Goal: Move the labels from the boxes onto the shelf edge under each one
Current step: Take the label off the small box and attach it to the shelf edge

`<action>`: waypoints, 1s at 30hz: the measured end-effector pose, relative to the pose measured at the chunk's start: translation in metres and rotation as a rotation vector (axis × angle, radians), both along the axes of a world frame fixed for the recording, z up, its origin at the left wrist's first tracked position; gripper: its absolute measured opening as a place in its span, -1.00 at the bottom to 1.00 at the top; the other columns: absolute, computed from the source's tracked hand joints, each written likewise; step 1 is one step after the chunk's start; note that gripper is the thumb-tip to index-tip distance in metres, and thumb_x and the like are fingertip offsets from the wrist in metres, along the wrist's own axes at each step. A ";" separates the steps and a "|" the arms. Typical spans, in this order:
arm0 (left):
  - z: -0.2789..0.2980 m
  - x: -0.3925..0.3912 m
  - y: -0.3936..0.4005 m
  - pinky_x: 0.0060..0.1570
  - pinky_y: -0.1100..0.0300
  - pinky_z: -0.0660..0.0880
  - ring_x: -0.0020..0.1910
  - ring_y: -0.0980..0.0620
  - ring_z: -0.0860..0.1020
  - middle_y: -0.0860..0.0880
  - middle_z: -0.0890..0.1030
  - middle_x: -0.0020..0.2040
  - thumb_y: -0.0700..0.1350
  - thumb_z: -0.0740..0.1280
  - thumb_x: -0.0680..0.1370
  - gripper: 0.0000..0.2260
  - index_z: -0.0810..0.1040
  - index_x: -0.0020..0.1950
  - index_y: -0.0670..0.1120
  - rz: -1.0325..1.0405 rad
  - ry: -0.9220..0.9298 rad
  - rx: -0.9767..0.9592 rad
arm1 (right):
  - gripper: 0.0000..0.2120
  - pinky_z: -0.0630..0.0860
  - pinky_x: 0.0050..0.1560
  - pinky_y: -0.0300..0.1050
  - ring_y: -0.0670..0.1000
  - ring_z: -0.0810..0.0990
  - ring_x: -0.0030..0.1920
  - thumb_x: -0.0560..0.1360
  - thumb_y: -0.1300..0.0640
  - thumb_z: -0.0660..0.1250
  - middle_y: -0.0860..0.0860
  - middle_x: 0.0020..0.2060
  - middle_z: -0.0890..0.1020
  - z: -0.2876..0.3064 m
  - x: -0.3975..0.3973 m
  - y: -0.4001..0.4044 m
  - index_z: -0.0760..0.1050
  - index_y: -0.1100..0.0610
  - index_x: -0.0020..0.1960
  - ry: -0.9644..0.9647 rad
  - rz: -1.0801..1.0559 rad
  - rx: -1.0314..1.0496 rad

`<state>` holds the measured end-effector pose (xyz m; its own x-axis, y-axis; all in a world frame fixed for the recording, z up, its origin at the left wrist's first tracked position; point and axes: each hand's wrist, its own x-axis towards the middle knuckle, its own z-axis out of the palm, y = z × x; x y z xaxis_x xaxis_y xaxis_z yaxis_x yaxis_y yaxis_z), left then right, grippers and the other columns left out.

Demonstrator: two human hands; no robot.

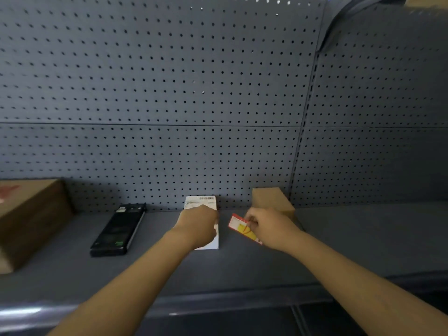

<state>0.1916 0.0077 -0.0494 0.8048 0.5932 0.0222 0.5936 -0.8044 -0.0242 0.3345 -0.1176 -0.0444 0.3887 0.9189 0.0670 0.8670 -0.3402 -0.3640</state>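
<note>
Right hand (268, 226) pinching label (242, 227), just right of white box (202, 202); left hand (200, 223) gripping that box. Shelf edge (218, 303) lies nearer than box, below.

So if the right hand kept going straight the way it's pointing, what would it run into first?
Probably the small brown box just beyond the right hand, which holds a red and yellow label; depth is hard to judge.

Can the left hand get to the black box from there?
Probably yes. The left hand rests on the white box, and only bare shelf lies between it and the black box.
</note>
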 end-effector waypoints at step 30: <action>-0.046 -0.306 0.074 0.07 0.06 0.49 0.18 -0.10 0.56 -0.06 0.59 0.20 -0.14 0.25 0.53 -0.73 0.59 0.20 0.01 0.075 0.118 -0.128 | -0.79 0.58 0.01 0.05 0.08 0.61 -0.01 0.53 0.22 0.28 0.09 0.06 0.64 -0.050 -0.285 0.119 0.59 0.12 0.12 0.033 0.164 -0.077</action>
